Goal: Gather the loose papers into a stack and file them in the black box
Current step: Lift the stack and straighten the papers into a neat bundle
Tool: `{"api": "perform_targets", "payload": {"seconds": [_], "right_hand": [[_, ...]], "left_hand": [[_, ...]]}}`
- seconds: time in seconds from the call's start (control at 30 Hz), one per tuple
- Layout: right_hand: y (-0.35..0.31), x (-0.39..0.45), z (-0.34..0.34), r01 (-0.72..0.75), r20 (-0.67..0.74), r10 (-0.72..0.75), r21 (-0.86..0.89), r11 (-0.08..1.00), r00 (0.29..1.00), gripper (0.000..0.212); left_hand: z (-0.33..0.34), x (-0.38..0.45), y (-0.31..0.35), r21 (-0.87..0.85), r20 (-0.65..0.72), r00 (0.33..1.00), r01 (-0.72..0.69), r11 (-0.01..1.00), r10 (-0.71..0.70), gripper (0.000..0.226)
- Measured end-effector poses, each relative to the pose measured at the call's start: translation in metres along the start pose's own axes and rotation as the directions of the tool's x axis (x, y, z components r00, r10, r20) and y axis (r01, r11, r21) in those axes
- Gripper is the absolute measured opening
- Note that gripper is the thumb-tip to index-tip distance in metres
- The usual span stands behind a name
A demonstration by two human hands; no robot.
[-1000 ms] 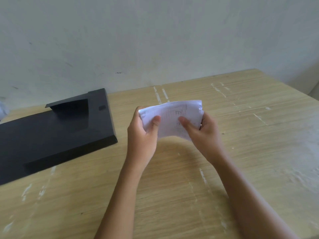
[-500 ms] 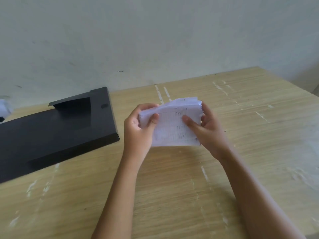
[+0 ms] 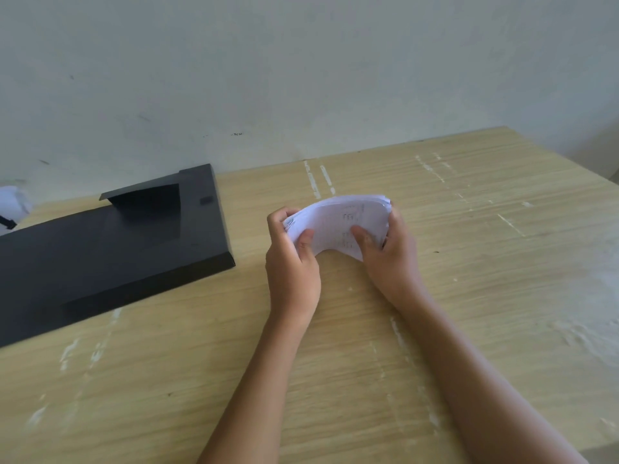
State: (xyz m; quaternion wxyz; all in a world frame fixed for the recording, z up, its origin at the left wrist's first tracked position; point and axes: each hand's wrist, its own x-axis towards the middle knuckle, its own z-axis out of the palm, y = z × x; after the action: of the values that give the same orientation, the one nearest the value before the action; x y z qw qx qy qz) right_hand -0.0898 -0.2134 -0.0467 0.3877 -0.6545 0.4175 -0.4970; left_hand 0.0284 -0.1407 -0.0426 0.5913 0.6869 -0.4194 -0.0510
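Note:
A small stack of white papers (image 3: 338,222) with faint print is held above the wooden table, bowed upward in the middle. My left hand (image 3: 291,259) grips its left end, thumb on the near face. My right hand (image 3: 385,252) grips the right end the same way. The black box (image 3: 100,249) lies flat on the table to the left of my hands, a raised flap at its far side. A gap of bare table separates it from the papers.
The light wooden table (image 3: 469,262) runs up to a pale wall at the back, and its right edge slants down the right side of the view. A white crumpled object (image 3: 13,202) sits at the far left behind the box.
The stack went from nearly flat to arched as both hands pushed its ends together. The hands stayed in about the same place beside the box.

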Motion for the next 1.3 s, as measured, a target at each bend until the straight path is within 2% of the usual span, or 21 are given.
{"api": "perform_targets", "payload": {"seconds": [0.13, 0.27, 0.37, 0.5, 0.63, 0.77, 0.87, 1.0, 1.1, 1.23, 1.3], "right_hand": [[0.001, -0.003, -0.004, -0.010, -0.022, 0.010, -0.029, 1.000, 1.000, 0.024], [0.007, -0.001, -0.006, -0.026, 0.004, 0.026, -0.082, 0.996, 1.000, 0.021], [0.006, -0.001, -0.006, -0.065, -0.012, 0.064, -0.061, 0.996, 0.998, 0.017], [-0.001, -0.007, -0.004, 0.029, -0.087, -0.035, -0.076, 0.997, 0.996, 0.015], [-0.001, -0.009, -0.002, 0.097, -0.059, -0.109, -0.178, 0.979, 0.992, 0.024], [-0.001, -0.008, -0.003, 0.056, -0.019, -0.060, -0.158, 0.986, 0.998, 0.015], [-0.003, -0.008, -0.004, 0.033, -0.055, -0.040, -0.122, 0.992, 0.998, 0.019], [0.001, -0.005, -0.005, -0.033, 0.000, 0.034, -0.168, 0.985, 0.999, 0.023], [0.002, -0.004, -0.006, -0.039, -0.017, 0.037, -0.149, 0.988, 0.999, 0.028], [0.004, -0.004, -0.008, -0.045, 0.009, 0.047, -0.154, 0.987, 0.999, 0.034], [0.002, -0.004, -0.008, -0.032, 0.012, 0.034, -0.151, 0.988, 0.999, 0.035]], "left_hand": [[0.000, -0.001, -0.002, 0.025, -0.030, 0.999, 0.024, 0.999, -0.024, 0.025], [-0.001, 0.001, -0.006, 0.071, 0.058, 0.992, 0.106, 0.992, -0.110, 0.033], [-0.002, 0.000, -0.002, 0.098, 0.056, 0.991, 0.115, 0.989, -0.121, 0.035], [-0.004, -0.006, 0.006, 0.136, -0.028, 1.000, 0.008, 0.991, -0.005, 0.028], [-0.003, -0.008, 0.003, 0.147, -0.039, 0.998, 0.051, 0.988, -0.046, 0.031], [-0.003, -0.008, 0.001, 0.215, 0.032, 0.997, 0.062, 0.975, -0.071, 0.039], [-0.003, -0.006, 0.000, 0.231, 0.011, 0.997, 0.072, 0.970, -0.077, 0.041], [-0.007, -0.005, -0.005, 0.352, 0.033, 0.994, 0.090, 0.932, -0.109, 0.057], [-0.009, -0.003, -0.002, 0.354, 0.001, 0.998, 0.057, 0.933, -0.062, 0.052], [-0.014, 0.002, -0.005, 0.360, 0.029, 0.990, 0.119, 0.925, -0.139, 0.045], [-0.015, 0.004, -0.008, 0.368, 0.023, 0.991, 0.114, 0.923, -0.132, 0.042]]}}
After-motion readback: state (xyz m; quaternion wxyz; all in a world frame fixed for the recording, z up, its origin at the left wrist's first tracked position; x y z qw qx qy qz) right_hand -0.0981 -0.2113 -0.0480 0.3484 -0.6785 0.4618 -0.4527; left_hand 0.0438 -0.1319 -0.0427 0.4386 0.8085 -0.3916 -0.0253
